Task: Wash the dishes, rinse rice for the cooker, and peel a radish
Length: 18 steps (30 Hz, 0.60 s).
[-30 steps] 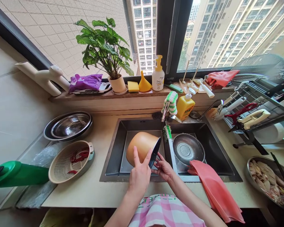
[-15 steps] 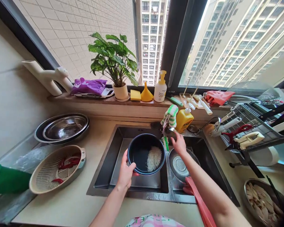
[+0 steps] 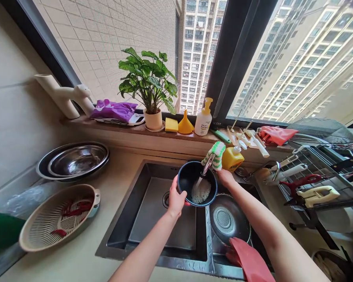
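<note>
Dark-lined pot [image 3: 187, 178], one, above the divider of the sink [image 3: 161, 225], clasped at its left rim by the left hand [image 3: 176, 199], thumb over; inside, white rice [image 3: 201, 192] under the faucet [image 3: 208, 165]. Right hand [image 3: 226, 178], at the faucet's right, fingertips hidden, grip cannot be told. Frying pan [image 3: 223, 219], right basin; red glove [image 3: 250, 258], near edge.

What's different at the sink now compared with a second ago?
The pot has swung from tipped sideways to mouth up, showing rice, and moved right and back under the faucet, where water now runs in. The right hand has left the pot for the faucet, its fingers partly hidden; the left hand still holds the pot's side. The pan and pink glove stayed put.
</note>
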Each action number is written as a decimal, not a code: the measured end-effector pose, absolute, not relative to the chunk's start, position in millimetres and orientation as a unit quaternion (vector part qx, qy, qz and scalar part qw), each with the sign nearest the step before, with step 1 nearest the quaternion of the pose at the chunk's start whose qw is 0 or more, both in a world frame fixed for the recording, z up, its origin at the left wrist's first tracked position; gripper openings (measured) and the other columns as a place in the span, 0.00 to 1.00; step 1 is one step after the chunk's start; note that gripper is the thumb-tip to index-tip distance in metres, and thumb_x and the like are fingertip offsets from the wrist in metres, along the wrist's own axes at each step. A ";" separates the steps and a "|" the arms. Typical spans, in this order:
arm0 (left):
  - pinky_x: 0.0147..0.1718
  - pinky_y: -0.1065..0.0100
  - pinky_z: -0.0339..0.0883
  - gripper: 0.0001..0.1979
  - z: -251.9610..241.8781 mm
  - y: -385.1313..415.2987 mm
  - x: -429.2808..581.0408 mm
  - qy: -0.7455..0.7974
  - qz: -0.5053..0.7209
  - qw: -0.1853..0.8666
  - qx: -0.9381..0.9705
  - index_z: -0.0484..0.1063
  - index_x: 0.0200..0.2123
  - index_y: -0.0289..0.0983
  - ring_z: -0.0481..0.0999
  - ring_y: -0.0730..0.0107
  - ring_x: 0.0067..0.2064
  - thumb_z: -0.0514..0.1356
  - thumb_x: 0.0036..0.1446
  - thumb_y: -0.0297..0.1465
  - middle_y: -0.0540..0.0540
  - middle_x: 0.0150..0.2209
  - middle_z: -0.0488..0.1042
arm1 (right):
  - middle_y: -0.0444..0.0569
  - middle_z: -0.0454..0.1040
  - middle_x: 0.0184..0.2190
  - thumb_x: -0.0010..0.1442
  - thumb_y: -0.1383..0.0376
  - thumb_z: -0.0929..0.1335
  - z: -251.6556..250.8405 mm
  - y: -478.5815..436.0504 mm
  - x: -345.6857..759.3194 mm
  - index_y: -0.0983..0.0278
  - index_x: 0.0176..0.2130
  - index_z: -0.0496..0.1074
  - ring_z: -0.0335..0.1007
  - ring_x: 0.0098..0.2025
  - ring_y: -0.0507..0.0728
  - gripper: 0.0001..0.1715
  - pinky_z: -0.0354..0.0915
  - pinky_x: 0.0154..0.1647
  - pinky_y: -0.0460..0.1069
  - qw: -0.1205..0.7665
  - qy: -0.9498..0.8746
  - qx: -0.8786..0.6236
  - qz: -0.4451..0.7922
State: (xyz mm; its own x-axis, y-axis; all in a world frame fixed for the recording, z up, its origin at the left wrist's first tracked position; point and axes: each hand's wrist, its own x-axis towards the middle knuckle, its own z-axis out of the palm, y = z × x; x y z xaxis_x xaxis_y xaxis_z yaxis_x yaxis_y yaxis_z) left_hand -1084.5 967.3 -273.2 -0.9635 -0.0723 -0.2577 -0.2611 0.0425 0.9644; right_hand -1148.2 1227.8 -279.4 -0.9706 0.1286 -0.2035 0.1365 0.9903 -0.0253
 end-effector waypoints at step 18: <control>0.14 0.75 0.70 0.42 -287.3 977.8 -1078.4 0.672 0.725 0.089 -0.122 0.52 0.65 0.46 0.75 0.75 0.30 0.57 0.46 0.20 0.37 0.60 0.57 | 0.59 0.77 0.38 0.47 0.71 0.72 -317.2 1110.1 -1125.7 0.64 0.36 0.77 0.74 0.43 0.66 0.12 0.67 0.44 0.55 0.212 0.954 0.031 -0.212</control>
